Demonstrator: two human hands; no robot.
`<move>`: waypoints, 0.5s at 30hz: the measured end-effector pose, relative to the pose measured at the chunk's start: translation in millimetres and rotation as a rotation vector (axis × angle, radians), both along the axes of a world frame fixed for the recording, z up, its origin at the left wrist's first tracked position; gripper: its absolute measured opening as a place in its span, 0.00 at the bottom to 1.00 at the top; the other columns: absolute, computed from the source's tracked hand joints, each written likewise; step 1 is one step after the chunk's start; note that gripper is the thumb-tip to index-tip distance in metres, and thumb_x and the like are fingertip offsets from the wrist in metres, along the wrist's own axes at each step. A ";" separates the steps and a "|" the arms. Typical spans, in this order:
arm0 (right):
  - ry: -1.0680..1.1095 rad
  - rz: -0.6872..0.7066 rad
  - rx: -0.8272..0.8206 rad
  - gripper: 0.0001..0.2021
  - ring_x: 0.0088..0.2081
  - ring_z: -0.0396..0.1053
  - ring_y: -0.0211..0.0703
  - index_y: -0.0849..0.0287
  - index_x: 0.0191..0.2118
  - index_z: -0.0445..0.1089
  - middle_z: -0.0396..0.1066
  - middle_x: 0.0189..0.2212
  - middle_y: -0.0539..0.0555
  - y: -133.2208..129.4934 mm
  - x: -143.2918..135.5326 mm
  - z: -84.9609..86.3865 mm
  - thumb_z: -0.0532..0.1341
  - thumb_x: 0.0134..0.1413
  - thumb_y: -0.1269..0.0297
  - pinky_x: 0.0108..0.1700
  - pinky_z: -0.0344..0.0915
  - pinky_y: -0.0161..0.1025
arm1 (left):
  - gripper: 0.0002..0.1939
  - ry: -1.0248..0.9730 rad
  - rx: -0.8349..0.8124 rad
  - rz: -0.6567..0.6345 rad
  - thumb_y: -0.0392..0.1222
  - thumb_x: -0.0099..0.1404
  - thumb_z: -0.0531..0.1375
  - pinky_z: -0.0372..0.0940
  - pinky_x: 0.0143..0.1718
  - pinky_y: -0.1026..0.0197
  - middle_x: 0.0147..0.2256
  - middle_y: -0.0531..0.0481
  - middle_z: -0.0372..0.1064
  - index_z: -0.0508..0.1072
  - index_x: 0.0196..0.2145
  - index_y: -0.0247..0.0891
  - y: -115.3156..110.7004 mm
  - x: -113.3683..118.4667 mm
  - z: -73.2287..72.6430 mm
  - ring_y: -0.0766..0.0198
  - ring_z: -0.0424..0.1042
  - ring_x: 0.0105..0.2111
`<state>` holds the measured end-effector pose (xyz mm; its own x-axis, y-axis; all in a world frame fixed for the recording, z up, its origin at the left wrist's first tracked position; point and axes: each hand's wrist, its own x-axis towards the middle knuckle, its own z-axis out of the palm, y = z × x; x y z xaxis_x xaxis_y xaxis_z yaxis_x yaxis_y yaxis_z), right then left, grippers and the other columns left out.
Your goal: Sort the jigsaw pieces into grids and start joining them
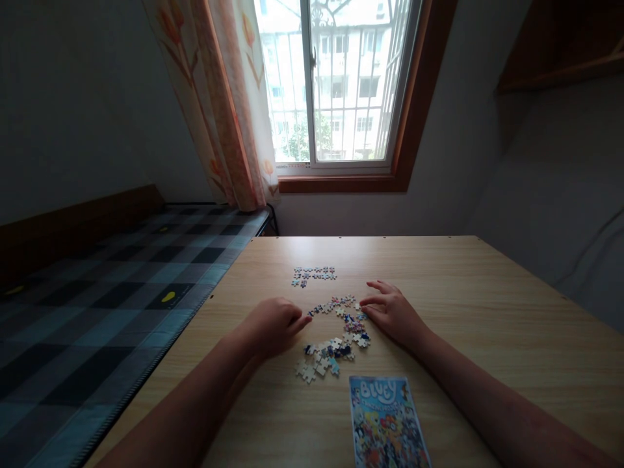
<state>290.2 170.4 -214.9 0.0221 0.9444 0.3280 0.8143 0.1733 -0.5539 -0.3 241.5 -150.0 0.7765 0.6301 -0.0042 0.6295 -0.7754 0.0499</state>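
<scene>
The table [487, 292] holds puzzle pieces [353, 325] behind a card [389, 422].

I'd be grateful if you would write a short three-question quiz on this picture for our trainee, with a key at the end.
1. What large word stands at the top of the printed picture at the near edge of the view?
2. True or false: the right hand is on the right side of the loose jigsaw pieces, with its fingers parted.
3. Where are the rows of jigsaw pieces?
a) On the checked bedcover
b) On the window sill
c) On the table, beyond the loose jigsaw pieces

Key: 1. Bluey. 2. True. 3. c.
</scene>
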 end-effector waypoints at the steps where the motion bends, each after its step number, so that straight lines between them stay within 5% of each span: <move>1: 0.004 -0.006 -0.010 0.09 0.63 0.58 0.58 0.52 0.39 0.81 0.67 0.58 0.60 0.0 -0.3 0.8 0.64 0.55 0.62 0.64 0.53 0.59 | 0.26 -0.003 0.010 0.006 0.52 0.72 0.49 0.49 0.28 0.60 0.25 0.46 0.72 0.74 0.23 0.37 1.3 -0.5 -1.2 0.63 0.64 0.24; 9: 0.094 -0.047 -0.058 0.07 0.62 0.60 0.55 0.55 0.35 0.80 0.69 0.56 0.60 1.0 0.1 3.7 0.65 0.51 0.62 0.64 0.53 0.53 | 0.27 -0.083 0.056 0.045 0.53 0.72 0.47 0.48 0.28 0.60 0.25 0.46 0.72 0.75 0.24 0.38 9.5 -4.2 -11.7 0.63 0.65 0.25; 15: 0.399 -0.024 -0.005 0.09 0.53 0.69 0.51 0.58 0.32 0.77 0.73 0.50 0.58 1.5 5.2 -0.7 0.64 0.51 0.59 0.58 0.61 0.48 | 0.26 -0.185 -0.047 0.083 0.53 0.70 0.49 0.45 0.27 0.60 0.20 0.50 0.66 0.70 0.20 0.37 15.5 -4.7 -19.6 0.66 0.58 0.21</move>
